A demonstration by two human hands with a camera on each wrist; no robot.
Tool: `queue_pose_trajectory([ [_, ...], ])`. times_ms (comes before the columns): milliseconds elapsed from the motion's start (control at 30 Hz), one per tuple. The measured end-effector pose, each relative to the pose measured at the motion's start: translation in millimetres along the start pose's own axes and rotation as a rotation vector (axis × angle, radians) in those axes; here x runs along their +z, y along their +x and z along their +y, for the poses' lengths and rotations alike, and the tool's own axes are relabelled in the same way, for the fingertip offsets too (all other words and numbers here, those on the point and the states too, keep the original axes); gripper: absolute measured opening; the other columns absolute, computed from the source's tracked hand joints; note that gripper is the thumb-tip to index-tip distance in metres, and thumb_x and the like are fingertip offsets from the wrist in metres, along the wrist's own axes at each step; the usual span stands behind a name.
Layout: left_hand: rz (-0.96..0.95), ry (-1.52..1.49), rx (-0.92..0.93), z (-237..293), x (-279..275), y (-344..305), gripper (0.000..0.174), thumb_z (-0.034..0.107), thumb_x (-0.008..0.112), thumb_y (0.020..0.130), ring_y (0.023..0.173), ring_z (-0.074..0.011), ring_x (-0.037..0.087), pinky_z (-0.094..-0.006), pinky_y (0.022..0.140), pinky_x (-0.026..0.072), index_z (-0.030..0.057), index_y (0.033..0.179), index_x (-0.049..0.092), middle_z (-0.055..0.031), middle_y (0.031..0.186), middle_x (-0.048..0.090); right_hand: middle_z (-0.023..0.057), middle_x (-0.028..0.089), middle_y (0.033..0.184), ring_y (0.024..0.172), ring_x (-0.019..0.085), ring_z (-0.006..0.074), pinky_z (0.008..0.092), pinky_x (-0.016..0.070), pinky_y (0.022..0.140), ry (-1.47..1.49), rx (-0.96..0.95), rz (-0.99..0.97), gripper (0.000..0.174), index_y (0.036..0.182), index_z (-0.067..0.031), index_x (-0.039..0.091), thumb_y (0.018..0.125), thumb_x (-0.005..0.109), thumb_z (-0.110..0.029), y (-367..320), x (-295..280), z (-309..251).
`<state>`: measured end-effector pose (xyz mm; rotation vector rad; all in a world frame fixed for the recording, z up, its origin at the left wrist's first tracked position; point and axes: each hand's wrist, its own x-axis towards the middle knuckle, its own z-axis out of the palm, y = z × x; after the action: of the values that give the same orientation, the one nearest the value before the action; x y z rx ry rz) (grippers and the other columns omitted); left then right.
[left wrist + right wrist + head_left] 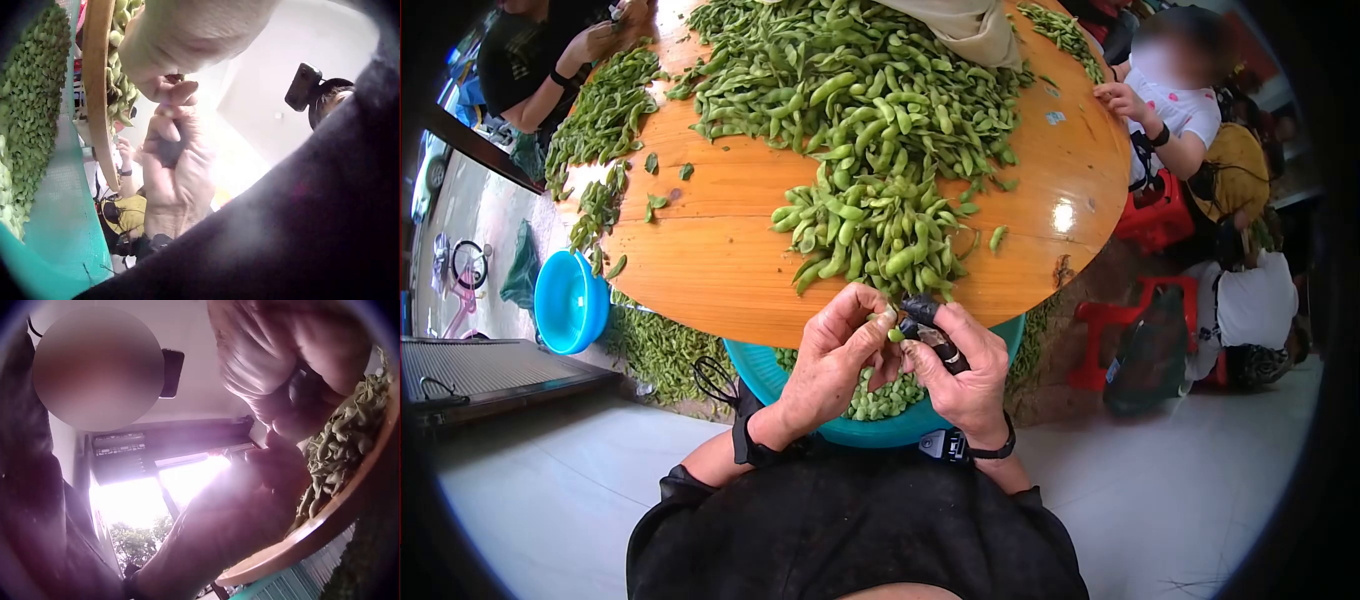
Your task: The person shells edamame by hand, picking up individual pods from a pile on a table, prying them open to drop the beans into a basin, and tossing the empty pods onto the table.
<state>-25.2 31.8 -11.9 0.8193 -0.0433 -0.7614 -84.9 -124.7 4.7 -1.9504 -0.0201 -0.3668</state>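
Over the table's near edge, my left hand (832, 350) and right hand (968, 378) meet at the fingertips. A small green soybean pod (895, 335) shows between them, pinched by thumb and fingers of both hands. Dark wrappings cover some fingertips of the right hand. In the left wrist view the hands' fingertips come together, with the pod mostly hidden by fingers. Just beyond the hands lies a heap of green soybean pods (890, 225). Below them a teal basin (870, 432) holds shelled green beans (885, 400).
The round wooden table (720, 230) carries more pods (605, 105) at the left and a pale cloth sack (970, 25) at the back. A blue basin (572, 302) stands left, near pods (665, 345) on the floor. People sit around, with red stools (1090, 345) at the right.
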Motion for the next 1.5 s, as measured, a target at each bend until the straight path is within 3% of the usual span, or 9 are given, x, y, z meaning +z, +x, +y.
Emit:
queue_pose_trajectory([
  [267, -0.012, 0.174, 0.132, -10.1, -5.8, 0.5, 0.012, 0.015, 0.053, 0.102, 0.062, -0.0082, 0.057, -0.0216, 0.050, 0.0436, 0.0041, 0.100, 0.049, -0.0037, 0.083, 0.055, 0.0148, 0.058, 0.093, 0.074, 0.063, 0.0318, 0.0376, 0.0507, 0.062, -0.277, -0.151, 0.079, 0.035, 0.112, 0.0022, 0.060, 0.078, 0.068, 0.003, -2.3, 15.2, -4.0],
  [533, 0.001, 0.113, 0.061, -5.3, -7.4, -2.2, 0.012, 0.014, 0.054, 0.102, 0.065, -0.0086, 0.059, -0.0218, 0.051, 0.0464, 0.0040, 0.099, 0.049, -0.0030, 0.087, 0.054, 0.0138, 0.057, 0.093, 0.075, 0.063, 0.0312, 0.0372, 0.0505, 0.063, -0.163, -0.083, -0.025, 0.035, 0.112, 0.0032, 0.059, 0.079, 0.068, 0.004, -1.1, 8.2, -5.6],
  [800, -0.042, 0.229, 0.100, -13.6, -3.1, -2.9, 0.013, 0.010, 0.057, 0.100, 0.066, -0.0085, 0.056, -0.0232, 0.056, 0.0478, 0.0027, 0.108, 0.049, -0.0028, 0.087, 0.056, 0.0132, 0.055, 0.087, 0.070, 0.061, 0.0279, 0.0366, 0.0493, 0.061, -0.371, -0.149, 0.265, 0.032, 0.110, 0.0030, 0.061, 0.078, 0.064, 0.005, -11.5, 25.5, -4.5],
  [967, -0.173, 0.157, -0.036, -7.4, -2.1, -7.9, 0.009, 0.004, 0.058, 0.098, 0.075, -0.0104, 0.059, -0.0258, 0.059, 0.0501, 0.0021, 0.106, 0.055, -0.0054, 0.093, 0.061, 0.0112, 0.058, 0.083, 0.068, 0.059, 0.0210, 0.0309, 0.0472, 0.060, -0.148, -0.088, 0.212, 0.027, 0.103, 0.0036, 0.063, 0.076, 0.065, 0.005, -16.8, -7.6, -2.6],
  [1033, -0.313, 0.274, -0.068, 1.4, -8.2, -7.9, 0.010, 0.005, 0.059, 0.097, 0.082, -0.0109, 0.061, -0.0264, 0.069, 0.0517, 0.0027, 0.106, 0.058, -0.0049, 0.097, 0.061, 0.0077, 0.060, 0.083, 0.072, 0.059, 0.0152, 0.0281, 0.0474, 0.063, -0.103, 0.186, 0.322, 0.022, 0.101, 0.0034, 0.064, 0.079, 0.066, 0.003, -34.7, -40.0, -0.2],
  [1100, -0.735, 0.969, 0.247, 8.5, -4.5, -7.9, 0.017, 0.000, 0.060, 0.087, 0.095, -0.0260, 0.063, -0.0351, 0.082, 0.0514, -0.0006, 0.105, 0.060, -0.0089, 0.105, 0.063, 0.0068, 0.066, 0.083, 0.071, 0.059, 0.0107, 0.0255, 0.0484, 0.063, -0.244, 0.345, 0.442, 0.021, 0.103, 0.0028, 0.068, 0.082, 0.067, 0.002, -45.7, -83.7, -4.1],
  [1233, -0.733, 1.127, 0.484, 33.2, 31.9, 16.5, 0.017, 0.001, 0.061, 0.084, 0.094, -0.0342, 0.061, -0.0416, 0.082, 0.0512, -0.0014, 0.101, 0.062, -0.0128, 0.101, 0.063, 0.0137, 0.072, 0.089, 0.074, 0.065, 0.0176, 0.0301, 0.0517, 0.070, -0.652, 0.484, 0.656, 0.024, 0.109, 0.0059, 0.066, 0.087, 0.068, -0.003, -84.0, -145.7, 36.0],
  [1367, -0.448, 1.541, 0.719, 23.5, 65.1, 91.1, 0.015, 0.010, 0.066, 0.085, 0.086, -0.0367, 0.061, -0.0469, 0.074, 0.0514, -0.0006, 0.093, 0.062, -0.0142, 0.085, 0.060, 0.0161, 0.070, 0.091, 0.075, 0.066, 0.0210, 0.0320, 0.0520, 0.073, -0.602, 0.452, 0.710, 0.023, 0.108, 0.0067, 0.066, 0.087, 0.067, -0.003, -93.6, -148.7, 48.0],
  [1500, -0.358, 1.806, 0.686, -6.8, 71.4, 141.4, 0.016, 0.013, 0.067, 0.084, 0.087, -0.0385, 0.062, -0.0478, 0.074, 0.0516, -0.0008, 0.089, 0.059, -0.0176, 0.087, 0.061, 0.0177, 0.068, 0.088, 0.075, 0.065, 0.0208, 0.0320, 0.0515, 0.070, -0.631, 0.370, 0.654, 0.021, 0.107, 0.0075, 0.065, 0.088, 0.065, -0.001, -84.8, -137.9, 51.0],
])
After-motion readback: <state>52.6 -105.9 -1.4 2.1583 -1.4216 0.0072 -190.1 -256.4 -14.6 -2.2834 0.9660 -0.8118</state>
